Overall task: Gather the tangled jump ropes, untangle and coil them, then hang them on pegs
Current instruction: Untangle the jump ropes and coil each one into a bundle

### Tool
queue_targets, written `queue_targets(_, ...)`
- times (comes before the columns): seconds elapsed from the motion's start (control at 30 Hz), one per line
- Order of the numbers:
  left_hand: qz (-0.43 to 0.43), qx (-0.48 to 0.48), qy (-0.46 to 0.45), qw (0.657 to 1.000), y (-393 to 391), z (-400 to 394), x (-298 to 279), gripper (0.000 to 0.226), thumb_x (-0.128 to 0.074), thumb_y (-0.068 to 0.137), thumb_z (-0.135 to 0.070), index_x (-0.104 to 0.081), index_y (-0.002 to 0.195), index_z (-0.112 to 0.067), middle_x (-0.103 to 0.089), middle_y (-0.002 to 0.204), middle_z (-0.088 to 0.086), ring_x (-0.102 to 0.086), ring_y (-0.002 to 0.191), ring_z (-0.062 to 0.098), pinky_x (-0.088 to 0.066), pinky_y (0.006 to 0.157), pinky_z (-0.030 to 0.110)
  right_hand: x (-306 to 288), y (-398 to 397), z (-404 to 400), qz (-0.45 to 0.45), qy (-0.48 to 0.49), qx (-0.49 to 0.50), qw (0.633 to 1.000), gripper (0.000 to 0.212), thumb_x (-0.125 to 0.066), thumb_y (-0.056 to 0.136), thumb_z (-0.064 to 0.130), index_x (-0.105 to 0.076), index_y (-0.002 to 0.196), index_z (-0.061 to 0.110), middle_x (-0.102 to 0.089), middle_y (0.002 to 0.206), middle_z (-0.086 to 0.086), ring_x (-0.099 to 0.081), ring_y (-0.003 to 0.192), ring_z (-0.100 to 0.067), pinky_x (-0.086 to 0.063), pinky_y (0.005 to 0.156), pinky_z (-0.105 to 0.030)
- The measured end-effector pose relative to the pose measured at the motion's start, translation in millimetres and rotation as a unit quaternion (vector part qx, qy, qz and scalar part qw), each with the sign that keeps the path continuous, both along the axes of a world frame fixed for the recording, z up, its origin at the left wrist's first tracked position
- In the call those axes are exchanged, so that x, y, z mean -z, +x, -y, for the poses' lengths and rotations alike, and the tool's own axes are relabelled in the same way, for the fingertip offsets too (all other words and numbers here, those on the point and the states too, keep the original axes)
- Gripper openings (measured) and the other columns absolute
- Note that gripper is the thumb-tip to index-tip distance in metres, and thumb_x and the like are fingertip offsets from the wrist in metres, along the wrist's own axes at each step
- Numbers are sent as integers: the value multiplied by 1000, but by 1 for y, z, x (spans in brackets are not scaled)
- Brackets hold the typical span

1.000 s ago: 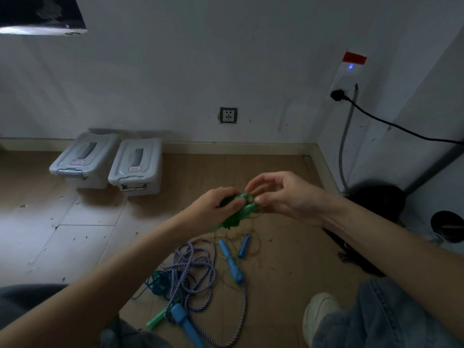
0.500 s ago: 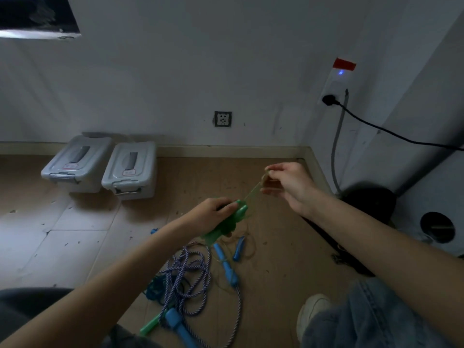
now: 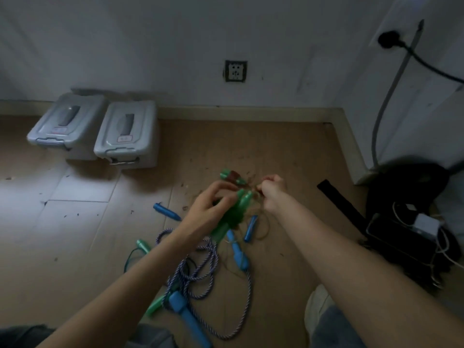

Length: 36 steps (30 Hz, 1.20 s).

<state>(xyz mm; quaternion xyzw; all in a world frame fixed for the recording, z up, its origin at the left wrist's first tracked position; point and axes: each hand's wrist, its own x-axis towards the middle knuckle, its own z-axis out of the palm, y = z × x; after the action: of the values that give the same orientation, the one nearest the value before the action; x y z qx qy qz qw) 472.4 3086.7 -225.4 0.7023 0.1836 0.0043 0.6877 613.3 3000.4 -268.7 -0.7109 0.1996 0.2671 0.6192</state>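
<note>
Since the earlier frame, both hands have been brought closer together and lower, over the rope pile, and the view has been tipped down toward the floor (image 3: 288,151).

Green handles (image 3: 236,212) are gripped in the left hand (image 3: 211,207), whose fingers are curled round them. A thin brownish cord (image 3: 253,188) is pinched by the right hand (image 3: 272,192), its fingers closed tight on it just beside the handles' upper tips. More thin cord (image 3: 263,227) is seen hanging in loose loops beneath the hands; its exact path cannot be told through the blur.

A purple-white braided rope (image 3: 195,264) is spread in tangled loops on the floor below the hands, nearer the person. A large blue handle (image 3: 185,315) lies at its near end, touching a green handle (image 3: 154,307). Two slimmer blue handles (image 3: 238,252) (image 3: 251,228) lie under the hands. A separate blue handle (image 3: 167,211) lies to the left, apart from the pile, and a green-handled teal cord (image 3: 140,249) sits left of the braided loops.

Two grey lidded boxes (image 3: 128,134) (image 3: 65,124) are set side by side against the far wall. A wall socket (image 3: 235,71) is seen above the skirting. At the right edge of the floor, a black bag (image 3: 406,197) with cables is piled near the corner. A white shoe (image 3: 317,310) shows at the bottom.
</note>
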Motion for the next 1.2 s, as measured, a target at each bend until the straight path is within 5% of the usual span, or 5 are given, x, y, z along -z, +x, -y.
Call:
queue_targets(0.17,-82,-261,-199,941,59,-47,66,33,-52,90,-33,-48,111,-8,-63,95,18,-67,58,18,-51,49,27,44,22,-21,54,-1,-56,997,35,-33,87,-14,-49,70,13,-51,73,-9,-51,45,-16,-44,34,-18)
queue_targets(0.47,-154,-152,-231,949,101,-104,158,66,-74,55,-13,-50,117,-9,-60,108,14,-70,76,18,-55,59,22,108,91,-46,50,44,-12,998,30,-42,90,-12,-50,74,13,-56,94,-19,-59,63,-19,-45,37,-15)
queue_targets(0.83,-219,-281,55,933,101,-130,202,51,-58,87,-10,-36,133,-12,-51,123,11,-59,97,22,-53,80,33,137,79,-84,86,21,-72,993,21,-55,88,0,-54,106,10,-56,97,-3,-56,86,-12,-50,79,-24)
queue_targets(0.97,-197,-126,239,942,25,-111,182,17,-57,86,-6,-57,96,-20,-61,100,0,-59,84,15,-48,71,25,118,6,-59,250,-110,-240,932,15,-58,84,3,-58,94,15,-61,97,-6,-53,82,-12,-37,65,-11)
queue_targets(1.2,-327,-38,350,877,-101,-81,173,13,-60,80,-13,-67,90,-7,-67,89,18,-63,87,32,-46,73,35,137,-164,-23,129,-209,-611,753,24,-62,86,24,-58,100,5,-62,104,-15,-56,101,-30,-42,78,-34)
